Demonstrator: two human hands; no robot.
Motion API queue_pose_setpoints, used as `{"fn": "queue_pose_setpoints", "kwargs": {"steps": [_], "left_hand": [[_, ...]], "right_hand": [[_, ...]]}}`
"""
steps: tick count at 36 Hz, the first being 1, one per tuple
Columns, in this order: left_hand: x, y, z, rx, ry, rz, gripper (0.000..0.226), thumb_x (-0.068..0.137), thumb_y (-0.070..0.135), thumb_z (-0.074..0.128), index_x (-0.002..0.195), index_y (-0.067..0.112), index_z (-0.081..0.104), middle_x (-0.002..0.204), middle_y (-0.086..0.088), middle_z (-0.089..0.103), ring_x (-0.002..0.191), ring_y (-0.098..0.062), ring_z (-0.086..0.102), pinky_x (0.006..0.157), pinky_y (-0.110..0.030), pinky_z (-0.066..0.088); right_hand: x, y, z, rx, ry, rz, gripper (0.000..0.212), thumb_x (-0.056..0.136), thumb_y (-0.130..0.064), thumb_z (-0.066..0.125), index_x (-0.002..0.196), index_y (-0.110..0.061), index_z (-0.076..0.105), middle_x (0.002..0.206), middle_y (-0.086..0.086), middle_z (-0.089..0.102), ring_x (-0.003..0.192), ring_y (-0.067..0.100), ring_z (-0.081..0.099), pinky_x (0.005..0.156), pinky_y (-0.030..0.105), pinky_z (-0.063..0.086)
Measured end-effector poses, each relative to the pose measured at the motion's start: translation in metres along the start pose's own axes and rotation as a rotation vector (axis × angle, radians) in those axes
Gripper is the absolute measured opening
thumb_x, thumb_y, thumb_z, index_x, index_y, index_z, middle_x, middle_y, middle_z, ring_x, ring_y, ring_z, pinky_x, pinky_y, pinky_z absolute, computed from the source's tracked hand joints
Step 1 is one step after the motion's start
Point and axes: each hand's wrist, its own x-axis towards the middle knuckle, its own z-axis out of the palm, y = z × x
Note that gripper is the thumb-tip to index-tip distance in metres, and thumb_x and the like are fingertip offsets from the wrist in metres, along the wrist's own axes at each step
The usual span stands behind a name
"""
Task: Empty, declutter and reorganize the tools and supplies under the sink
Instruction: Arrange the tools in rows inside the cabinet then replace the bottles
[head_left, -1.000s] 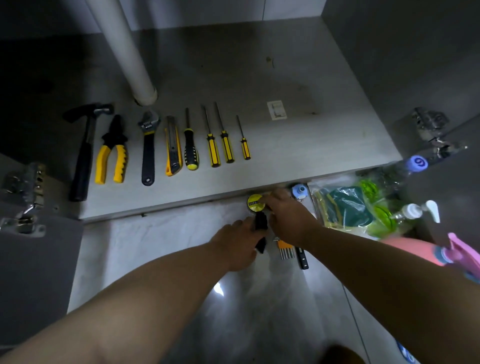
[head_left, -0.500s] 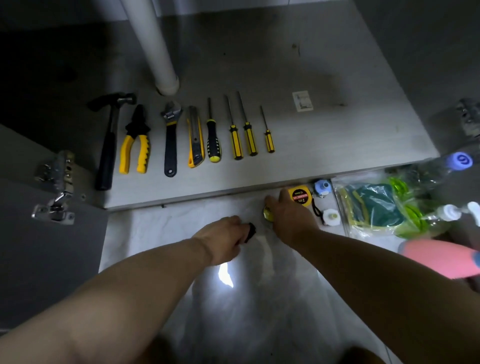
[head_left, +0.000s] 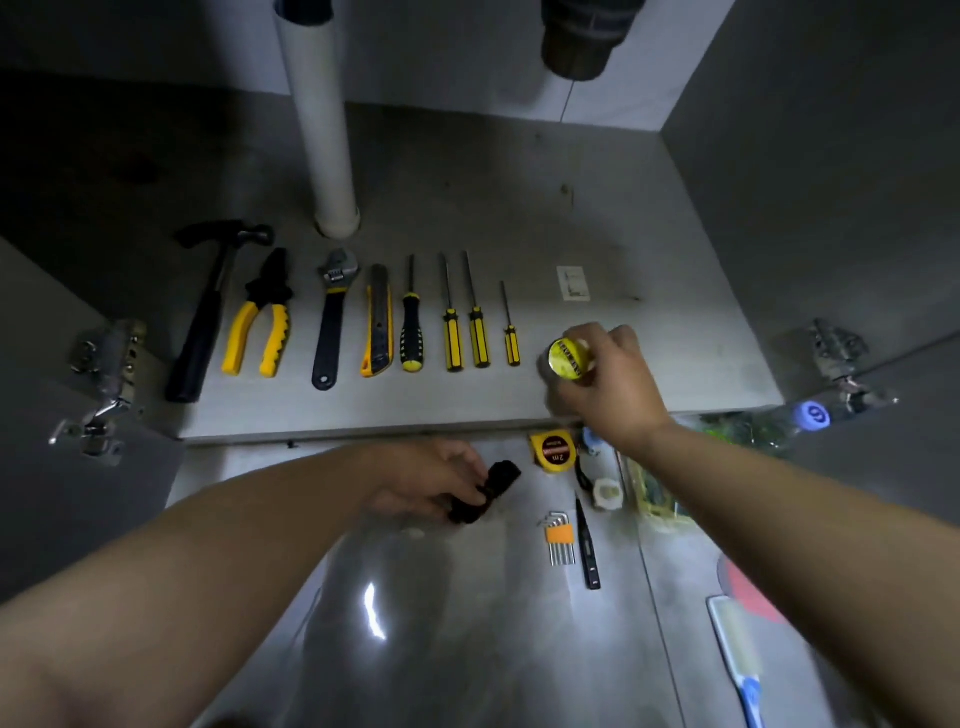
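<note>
A person's right hand (head_left: 608, 384) closes round a yellow-labelled roll (head_left: 569, 358), holding it over the cabinet floor (head_left: 675, 338) at three o'clock of the smallest screwdriver (head_left: 511, 343), apparently to extend the size-graded tool row (head_left: 330, 332). At seven o'clock, the left hand (head_left: 426, 483) grips a black item (head_left: 483, 493), likely next; a tape measure (head_left: 553, 452) lies just beside it.

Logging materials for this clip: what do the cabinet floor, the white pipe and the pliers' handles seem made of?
Cabinet floor: probably laminated board, matt grey with faint grain streaks. White pipe: likely plastic, smooth, evenly coloured, dull sheen. Pliers handles: yellow plastic or rubber sleeves, moulded ridges showing, over dark metal.
</note>
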Motion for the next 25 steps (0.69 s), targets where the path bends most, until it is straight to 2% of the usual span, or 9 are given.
{"fn": "queue_pose_setpoints", "kwargs": {"steps": [3,6,9,12,15,16,18,21,25], "left_hand": [[-0.006,0.007,-0.001,-0.150,-0.096,0.012,0.036,0.095,-0.005,0.063,0.131,-0.002,0.059,0.123,-0.021,0.065,0.105,-0.026,0.063,0.087,-0.031,0.057],[-0.012,0.012,-0.003,-0.274,-0.201,0.044,0.035,0.097,-0.005,0.058,0.132,-0.005,0.060,0.117,-0.019,0.065,0.102,-0.021,0.064,0.084,-0.024,0.058],[-0.015,0.016,-0.004,-0.407,-0.267,0.097,0.038,0.095,-0.002,0.060,0.133,-0.003,0.060,0.121,-0.020,0.065,0.104,-0.022,0.065,0.089,-0.027,0.058],[-0.016,0.024,-0.004,-0.525,-0.281,0.182,0.040,0.092,0.000,0.062,0.132,-0.002,0.060,0.117,-0.021,0.068,0.099,-0.021,0.071,0.081,-0.026,0.061],[-0.015,0.039,-0.001,-0.627,-0.198,0.289,0.042,0.088,0.000,0.065,0.129,-0.004,0.060,0.118,-0.025,0.068,0.105,-0.027,0.069,0.086,-0.030,0.062],[-0.014,0.044,0.000,-0.668,-0.152,0.324,0.042,0.087,-0.001,0.065,0.129,-0.006,0.058,0.119,-0.026,0.068,0.108,-0.030,0.069,0.089,-0.032,0.061],[-0.012,0.055,0.003,-0.734,-0.041,0.384,0.040,0.089,-0.005,0.064,0.129,-0.008,0.056,0.119,-0.027,0.069,0.108,-0.032,0.070,0.088,-0.034,0.062],[-0.009,0.067,0.010,-0.701,0.166,0.457,0.036,0.089,-0.004,0.068,0.123,-0.010,0.058,0.120,-0.025,0.070,0.107,-0.029,0.073,0.088,-0.034,0.061],[-0.006,0.076,0.017,-0.607,0.384,0.507,0.026,0.089,0.003,0.073,0.113,-0.002,0.063,0.114,-0.021,0.072,0.108,-0.028,0.072,0.096,-0.037,0.059]], "right_hand": [[0.020,-0.003,0.005,0.011,-0.012,0.089,0.047,0.084,-0.030,0.077,0.126,-0.025,0.057,0.118,0.006,0.040,0.082,0.021,0.057,0.084,0.026,0.046],[0.025,-0.006,0.013,-0.025,-0.065,0.109,0.051,0.084,-0.020,0.074,0.132,-0.023,0.057,0.121,0.008,0.040,0.086,0.023,0.055,0.087,0.023,0.042],[0.019,-0.007,0.012,0.003,-0.081,0.115,0.055,0.085,-0.014,0.073,0.136,-0.023,0.055,0.120,0.007,0.038,0.085,0.020,0.053,0.088,0.022,0.040],[0.009,-0.008,0.006,0.066,-0.045,0.128,0.047,0.090,-0.017,0.067,0.135,-0.021,0.054,0.120,0.006,0.041,0.084,0.018,0.055,0.090,0.025,0.044],[-0.002,-0.015,-0.004,0.297,-0.045,0.283,0.022,0.098,-0.027,0.060,0.115,-0.013,0.063,0.109,0.008,0.064,0.092,0.028,0.065,0.087,0.040,0.056],[-0.007,-0.019,-0.008,0.413,-0.076,0.335,0.026,0.100,-0.032,0.057,0.108,-0.009,0.065,0.098,0.008,0.068,0.087,0.029,0.066,0.078,0.038,0.058],[-0.015,-0.029,-0.014,0.559,-0.181,0.364,0.040,0.101,-0.041,0.053,0.100,-0.005,0.068,0.084,0.008,0.069,0.073,0.024,0.062,0.062,0.030,0.050],[-0.023,-0.042,-0.016,0.614,-0.275,0.301,0.034,0.098,-0.044,0.060,0.095,-0.011,0.068,0.085,0.007,0.070,0.071,0.016,0.062,0.061,0.028,0.048],[-0.017,-0.054,-0.010,0.654,-0.248,0.285,0.025,0.096,-0.033,0.067,0.105,-0.010,0.066,0.081,0.004,0.065,0.064,0.008,0.062,0.053,0.017,0.051]]}}
